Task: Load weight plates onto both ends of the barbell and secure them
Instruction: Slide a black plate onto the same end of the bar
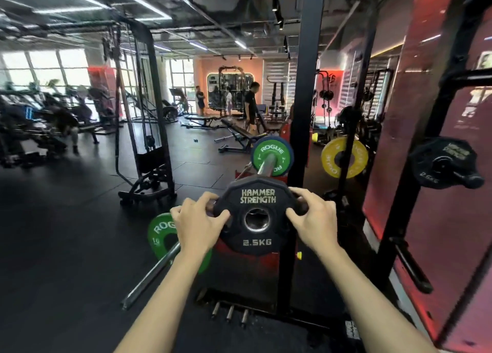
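Observation:
I hold a black 2.5 kg Hammer Strength plate (257, 216) upright in front of me, its centre hole facing me. My left hand (198, 220) grips its left rim and my right hand (312, 218) grips its right rim. Just beyond it the barbell sleeve (267, 165) points toward me, carrying a green Rogue plate (271, 154) with a blue plate behind it. The plate's hole sits below the sleeve end, apart from it. A second barbell (151, 272) lies on the floor at lower left with a green 10 kg plate (162, 235).
Black rack uprights (303, 99) stand right of the sleeve. A yellow plate (344, 157) and another 2.5 kg plate (443, 161) hang on storage pegs at right. A cable machine (146, 129) stands at left, with benches and people farther back. Short pegs (230, 312) stick out near my feet.

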Tool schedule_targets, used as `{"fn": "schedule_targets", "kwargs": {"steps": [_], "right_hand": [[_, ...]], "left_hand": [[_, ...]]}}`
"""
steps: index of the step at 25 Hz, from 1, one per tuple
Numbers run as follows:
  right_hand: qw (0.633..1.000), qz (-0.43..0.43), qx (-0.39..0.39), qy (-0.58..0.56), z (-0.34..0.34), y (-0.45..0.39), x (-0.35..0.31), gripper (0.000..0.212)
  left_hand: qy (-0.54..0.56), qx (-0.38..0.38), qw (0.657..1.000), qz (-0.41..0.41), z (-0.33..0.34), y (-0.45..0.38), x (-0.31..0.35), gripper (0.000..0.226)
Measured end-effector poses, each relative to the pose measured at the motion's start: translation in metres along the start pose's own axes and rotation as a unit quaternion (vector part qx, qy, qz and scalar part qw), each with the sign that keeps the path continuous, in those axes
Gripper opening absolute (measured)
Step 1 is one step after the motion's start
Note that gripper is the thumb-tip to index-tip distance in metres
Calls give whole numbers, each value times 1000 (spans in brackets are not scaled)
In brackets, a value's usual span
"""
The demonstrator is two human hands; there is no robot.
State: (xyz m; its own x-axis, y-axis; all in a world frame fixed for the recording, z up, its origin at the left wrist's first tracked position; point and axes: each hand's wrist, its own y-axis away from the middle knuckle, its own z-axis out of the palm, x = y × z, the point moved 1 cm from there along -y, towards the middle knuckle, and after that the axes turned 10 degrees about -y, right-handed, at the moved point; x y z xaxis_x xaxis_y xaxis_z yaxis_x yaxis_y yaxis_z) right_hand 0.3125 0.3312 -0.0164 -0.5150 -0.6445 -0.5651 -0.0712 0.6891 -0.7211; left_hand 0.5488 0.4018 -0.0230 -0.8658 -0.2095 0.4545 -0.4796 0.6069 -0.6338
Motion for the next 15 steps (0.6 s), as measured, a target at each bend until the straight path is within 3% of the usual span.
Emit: {"fn": "schedule_targets", "kwargs": {"steps": [10, 15], "right_hand": [[993, 39, 54, 96, 40, -9, 3, 46], [986, 33, 72, 147, 56, -9, 10, 45]], "left_hand": [[49, -59, 992, 96, 55, -63, -30, 25], [76, -96, 989, 80, 83, -77, -34, 26]]}}
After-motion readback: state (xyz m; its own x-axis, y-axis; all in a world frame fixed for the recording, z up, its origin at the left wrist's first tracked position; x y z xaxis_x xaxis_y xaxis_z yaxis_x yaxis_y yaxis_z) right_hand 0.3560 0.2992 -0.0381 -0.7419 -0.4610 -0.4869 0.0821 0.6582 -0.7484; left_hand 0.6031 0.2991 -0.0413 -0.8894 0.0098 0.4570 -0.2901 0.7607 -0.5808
